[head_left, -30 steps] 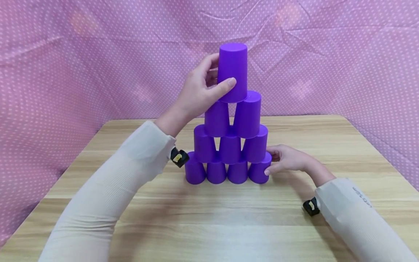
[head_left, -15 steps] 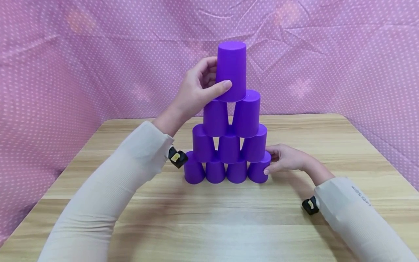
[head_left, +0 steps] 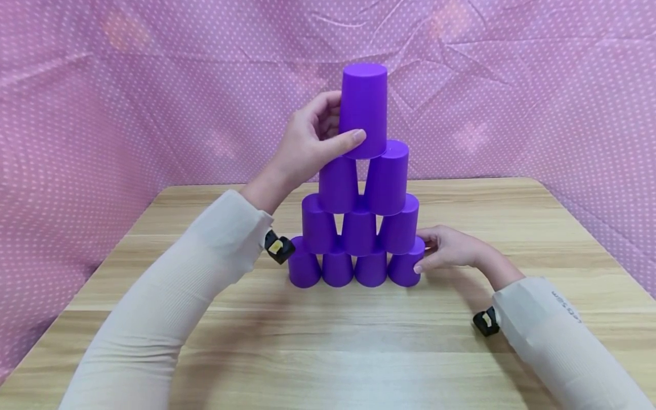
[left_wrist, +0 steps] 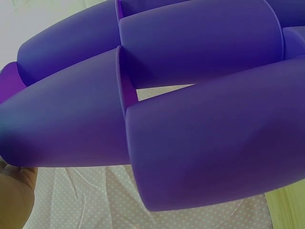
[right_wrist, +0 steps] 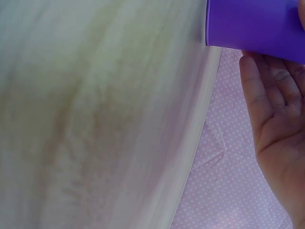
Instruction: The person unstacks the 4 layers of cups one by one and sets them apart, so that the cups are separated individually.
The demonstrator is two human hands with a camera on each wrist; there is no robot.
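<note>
- Slight movement only since one second earlier: the thumb of the left hand [head_left: 307, 139] sits a little lower on the top cup [head_left: 364, 99], while the pyramid [head_left: 359, 230] keeps its arrangement.
- Cloth [head_left: 215, 85]: pink with white dots, creased, hanging behind and to both sides of the table.
- Table [head_left: 328, 353]: pale wood grain with rounded far corners; it bears the pyramid.
- Sleeves [head_left: 148, 319]: off-white, one on each arm, entering from lower left and lower right; dark lettering marks the right one.
- Pyramid: ten purple cups, all mouth down, in rows of four, three, two and one from base to summit.
- Left hand: thumb across the front of the top cup, fingers curved round its left side and behind, spread to the cup's width and gripping it.
- Right hand [head_left: 453, 250]: thumb on the near side of the end cup [head_left: 402, 269], fingers behind, pinching it at the right of the bottom row; how firmly cannot be told.
- Top cup: upright at the summit, its rim over the inner parts of two cups below; whether it bears fully on them is unclear.
- Black devices [head_left: 279, 246]: one at each wrist.
</note>
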